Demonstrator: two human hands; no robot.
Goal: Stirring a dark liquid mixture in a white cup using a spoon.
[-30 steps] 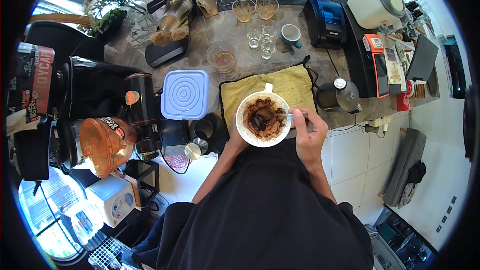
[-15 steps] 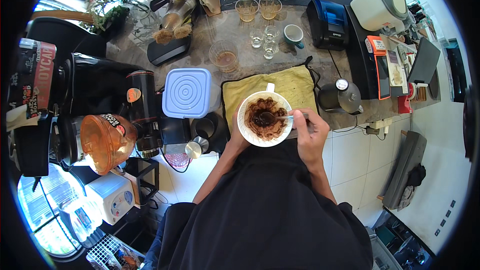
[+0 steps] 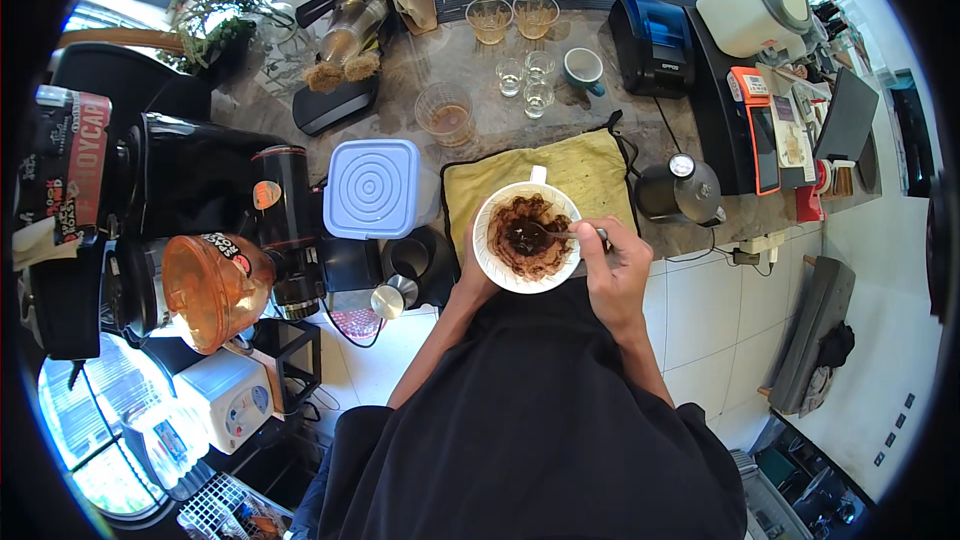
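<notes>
My left hand [image 3: 474, 280] is closed around the left side of a white ribbed coffee dripper [image 3: 490, 262], whose handle points away from me. Dark wet coffee grounds [image 3: 532, 262] line the dripper's inner wall and gather at its centre. Between the thumb and fingers of my right hand [image 3: 618, 275] is a spoon [image 3: 567, 234], its bowl down in the grounds. Beneath and beyond the dripper lies a yellow cloth [image 3: 585, 172] with a black border. Most of my left fingers are hidden behind the dripper.
A lidded blue container [image 3: 372, 188] stands left of the cloth, beside a grinder [image 3: 285, 225]. Beyond are a ribbed glass [image 3: 445, 115], several small glasses [image 3: 538, 98] and a teal cup [image 3: 583, 67]. To the right sits a dark kettle [image 3: 680, 190].
The spoon has shifted slightly within the grounds, and my right hand has tilted a little with it. My left hand keeps its hold on the dripper.
</notes>
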